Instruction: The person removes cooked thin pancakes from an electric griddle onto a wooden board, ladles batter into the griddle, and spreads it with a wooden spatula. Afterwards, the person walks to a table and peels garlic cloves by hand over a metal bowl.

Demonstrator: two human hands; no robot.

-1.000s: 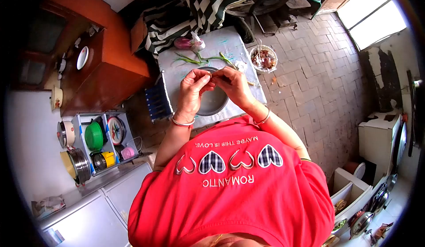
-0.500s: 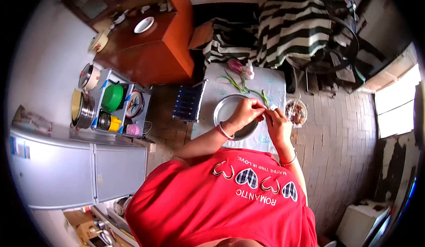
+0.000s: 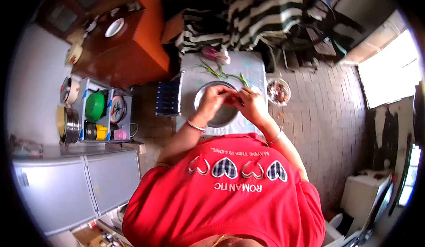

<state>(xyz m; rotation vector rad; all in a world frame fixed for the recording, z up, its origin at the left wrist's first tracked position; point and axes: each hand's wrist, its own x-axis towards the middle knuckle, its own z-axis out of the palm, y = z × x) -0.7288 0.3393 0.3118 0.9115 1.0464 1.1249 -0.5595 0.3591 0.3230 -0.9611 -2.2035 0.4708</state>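
My left hand (image 3: 213,101) is over a round metal basin (image 3: 200,90), its fingers closed in a pinch. My right hand (image 3: 252,104) meets it at the fingertips above the basin's right side, also closed. Something small and reddish shows between the fingertips, too blurred to name. Just beyond my right hand lie long green stalks, like scallions (image 3: 243,80), and a small white item (image 3: 255,89) sits beside its knuckles. More green stalks (image 3: 210,70) lie farther back on the cloth-covered table (image 3: 190,61).
A purple bundle (image 3: 210,53) and a white item (image 3: 225,57) sit at the table's far edge. On the floor to the right stands a lined waste basket (image 3: 278,92). A blue slatted stool (image 3: 168,98) is left of the table, near a shelf with a green basin (image 3: 94,106).
The view has shifted, so the room appears farther left and higher. Both hands have moved from the basin's right edge to over the basin, fingertips still together.
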